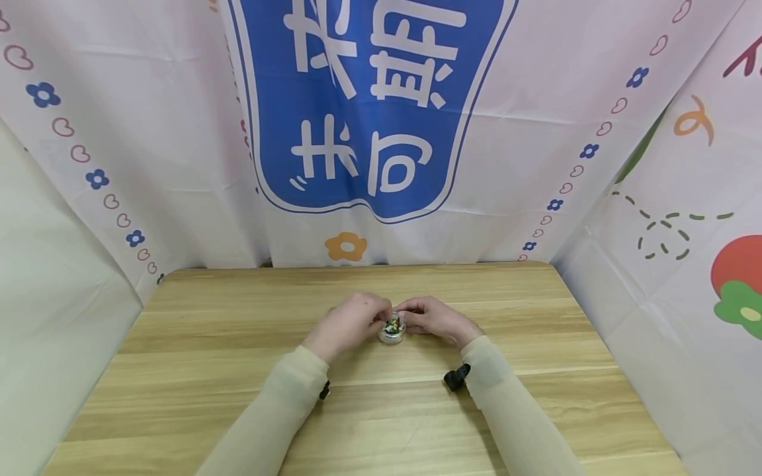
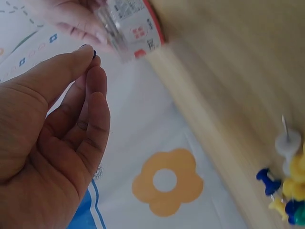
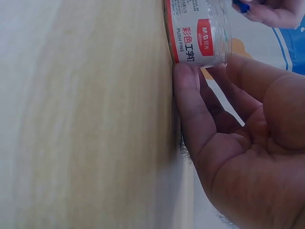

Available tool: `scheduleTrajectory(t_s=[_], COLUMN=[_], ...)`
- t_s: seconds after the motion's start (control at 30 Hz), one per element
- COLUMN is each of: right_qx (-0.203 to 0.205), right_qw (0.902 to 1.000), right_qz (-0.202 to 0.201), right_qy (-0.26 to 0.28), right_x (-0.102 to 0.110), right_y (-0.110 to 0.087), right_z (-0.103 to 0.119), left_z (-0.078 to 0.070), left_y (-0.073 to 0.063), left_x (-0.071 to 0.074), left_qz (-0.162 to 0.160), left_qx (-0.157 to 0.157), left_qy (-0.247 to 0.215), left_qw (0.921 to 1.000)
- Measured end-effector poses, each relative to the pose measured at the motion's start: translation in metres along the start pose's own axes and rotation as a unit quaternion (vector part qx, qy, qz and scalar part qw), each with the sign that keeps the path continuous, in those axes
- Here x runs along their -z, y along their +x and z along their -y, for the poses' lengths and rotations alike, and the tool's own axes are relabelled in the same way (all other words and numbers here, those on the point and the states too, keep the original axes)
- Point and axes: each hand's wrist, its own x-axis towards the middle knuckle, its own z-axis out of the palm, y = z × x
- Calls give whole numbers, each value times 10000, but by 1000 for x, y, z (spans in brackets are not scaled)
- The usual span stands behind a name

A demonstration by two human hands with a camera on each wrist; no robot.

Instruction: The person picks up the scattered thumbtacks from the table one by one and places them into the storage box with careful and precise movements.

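A clear push-pin jar with a red and white label stands on the wooden table, coloured pins showing at its mouth. My right hand grips the jar's side, thumb low near the base in the right wrist view. My left hand is just left of the mouth. Between its thumb and fingertips it pinches a blue push pin, mostly covered by the fingers. Loose push pins in yellow, blue, green and white lie on the table near the left hand, which hides them in the head view.
The wooden table ends against a hanging white cloth with a blue printed panel. More printed cloth hangs along the right side. Small black wrist cameras sit at both sleeves. One loose pin's metal point stands upward.
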Motion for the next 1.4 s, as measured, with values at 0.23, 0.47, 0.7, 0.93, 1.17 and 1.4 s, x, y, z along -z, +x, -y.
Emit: scheduleTrajectory(t_s=[0.23,0.47,0.7,0.93,1.17,1.4], right_qx=[19,-8,-28,-35,-56,-104], right_qw=[10000,10000,10000,10000,10000,9999], right_qz=[49,15,-3,13,6,-4], right_qy=[-13,-27,-55,-23,29,31], right_x=[0,-1,1,1,1,1], right_y=[0,0,1,0,1,2], right_z=[0,1,0,0,0,-1], left_z=[0,8,27,44,55,64], left_y=[1,-7,-22,-35,-47,-55], left_x=[-5,2,15,28,37,38], left_qz=[-173,-64,-141,-110,19,255], left_qx=[-396,89,380,650,767,1002], left_qy=[130,-96,102,149,232,304], left_qw=[9990,9999,9991,9977,9968,9942])
